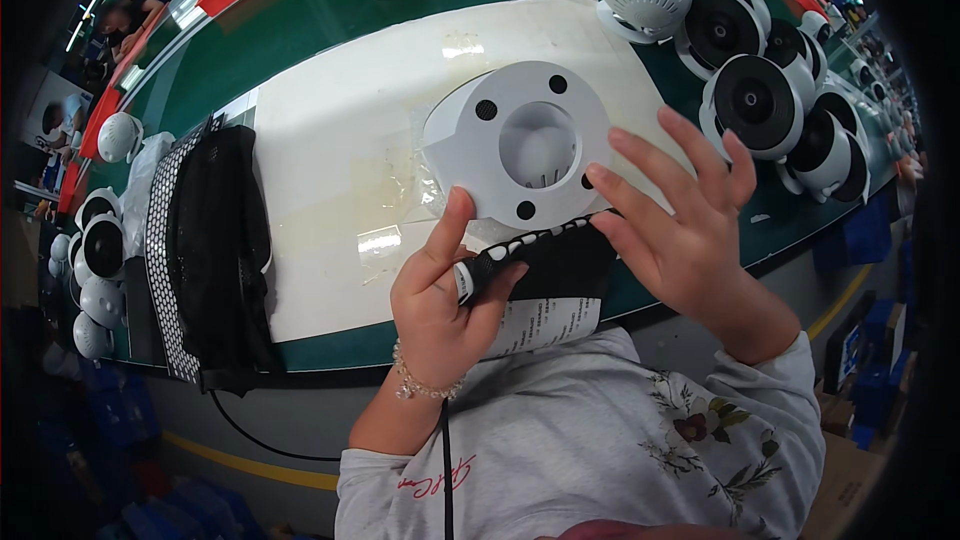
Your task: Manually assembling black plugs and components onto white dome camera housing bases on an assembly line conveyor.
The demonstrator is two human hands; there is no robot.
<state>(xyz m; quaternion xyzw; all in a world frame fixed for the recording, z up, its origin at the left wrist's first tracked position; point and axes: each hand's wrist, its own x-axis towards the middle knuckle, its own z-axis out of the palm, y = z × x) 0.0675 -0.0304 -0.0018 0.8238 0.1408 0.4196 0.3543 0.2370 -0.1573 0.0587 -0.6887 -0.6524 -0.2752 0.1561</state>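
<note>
Green bench under a white mat [330, 150]: the left hand [440, 290] grips a black tool [530, 255], thumb bracing the white round housing [525, 140] tilted up for access; the right hand [690, 220], fingers spread, steadies its edge; finished camera units [760, 100] wait rightward

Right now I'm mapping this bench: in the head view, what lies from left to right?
White round housings → black perforated mat → white sheet → white ring-shaped housing → row of black-faced camera units.
</note>
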